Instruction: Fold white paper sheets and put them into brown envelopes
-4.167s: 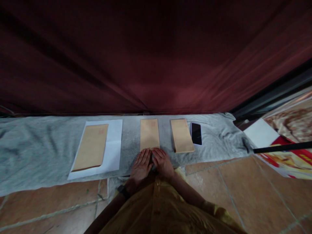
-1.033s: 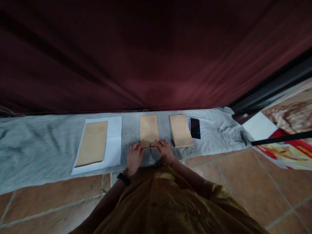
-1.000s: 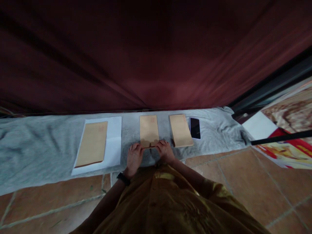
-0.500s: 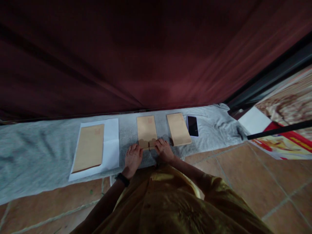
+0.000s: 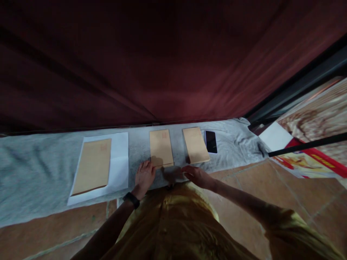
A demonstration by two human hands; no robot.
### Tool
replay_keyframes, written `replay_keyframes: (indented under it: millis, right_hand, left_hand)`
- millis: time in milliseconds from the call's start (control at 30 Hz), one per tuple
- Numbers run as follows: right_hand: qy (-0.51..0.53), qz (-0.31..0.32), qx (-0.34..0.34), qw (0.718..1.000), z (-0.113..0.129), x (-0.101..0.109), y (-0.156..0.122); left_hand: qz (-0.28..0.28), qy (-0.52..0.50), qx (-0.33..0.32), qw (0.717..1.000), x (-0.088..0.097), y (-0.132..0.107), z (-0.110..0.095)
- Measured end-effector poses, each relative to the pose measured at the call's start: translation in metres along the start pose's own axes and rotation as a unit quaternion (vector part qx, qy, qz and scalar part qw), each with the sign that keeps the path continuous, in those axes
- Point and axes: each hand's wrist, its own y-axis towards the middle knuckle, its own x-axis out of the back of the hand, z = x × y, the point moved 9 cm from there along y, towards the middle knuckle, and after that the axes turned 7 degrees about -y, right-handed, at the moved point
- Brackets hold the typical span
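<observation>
Fingers of the left hand [image 5: 145, 176] are laid close together at the near left corner of the middle envelope [image 5: 161, 148], which lies flat on the grey cloth [image 5: 139, 144] between two others; whether that corner is pinched or only pressed cannot be told. On the right hand [image 5: 199, 177] the fingers are curled in toward the thumb, clear of the envelope. With one corner steadied and the right end of the near edge left free, a narrow fold seen there could be lifted or creased askew if pressure were put on unevenly. The envelope could also be twisted, since the soft cloth beneath could be rucked by a push. If the right hand were swung outward, the right envelope [image 5: 196, 144] could be nudged against the phone [image 5: 210, 142]; whether those two touch is unclear. The right fingertips are partly hidden by the hand itself, and a pale spot by the thumb is too small to be identified. The red stamp on the middle envelope is unreadable, and the right sleeve [image 5: 295, 231] is cut off by the frame.
</observation>
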Motion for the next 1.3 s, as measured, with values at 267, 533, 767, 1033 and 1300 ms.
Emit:
replay_keyframes:
  millis: [267,533,767,1033,1300]
  right_hand:
    - [-0.054,-0.114,0.046,0.991,0.033,-0.064,0.043]
    - [-0.162,-0.079,0.031,0.983,0.025,-0.081,0.04]
    - [-0.157,-0.088,0.013,0.984,0.029,-0.077,0.043]
    - [-0.163,-0.099,-0.001,0.982,0.028,-0.077,0.047]
    - [-0.171,-0.104,-0.005,0.98,0.023,-0.084,0.046]
  left_hand:
    - [0.003,-0.035,0.024,0.999,-0.002,0.006,0.007]
    - [-0.018,-0.023,0.026,0.999,0.002,0.004,0.004]
    - [-0.008,-0.031,0.053,0.998,-0.005,0.004,0.009]
    - [-0.052,0.026,0.026,0.998,0.003,-0.004,-0.005]
    - [-0.032,-0.025,-0.161,0.986,-0.038,-0.037,-0.035]
